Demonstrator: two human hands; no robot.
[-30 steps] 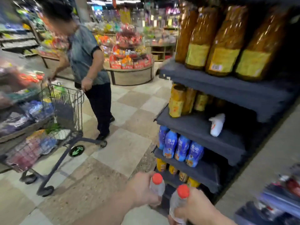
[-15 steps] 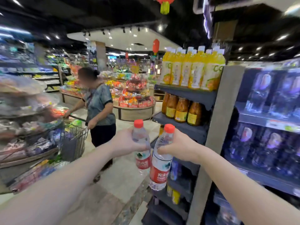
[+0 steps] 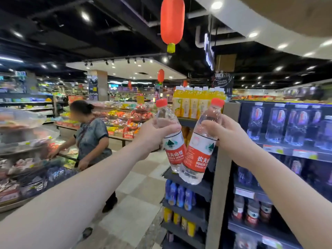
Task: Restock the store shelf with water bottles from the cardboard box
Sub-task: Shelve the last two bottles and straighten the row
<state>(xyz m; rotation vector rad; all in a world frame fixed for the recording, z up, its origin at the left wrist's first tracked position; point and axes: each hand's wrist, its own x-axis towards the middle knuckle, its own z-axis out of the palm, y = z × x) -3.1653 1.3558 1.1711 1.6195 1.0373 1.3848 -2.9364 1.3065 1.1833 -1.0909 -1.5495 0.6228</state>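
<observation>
My left hand grips a clear water bottle with a red cap and red label by its upper body. My right hand grips a second, like bottle, tilted so its base touches the first. Both are raised at chest height in front of the end of a grey shelf unit. To the right, a lit shelf carries rows of large clear bottles. No cardboard box is in view.
A person stands at a shopping cart in the tiled aisle on the left. Yellow juice bottles top the end shelf; blue pouches and small yellow bottles sit lower. A red lantern hangs overhead.
Both hands have lifted the bottles from near the floor to chest height. The view has swung up and right, bringing the lit shelf of large bottles into sight.
</observation>
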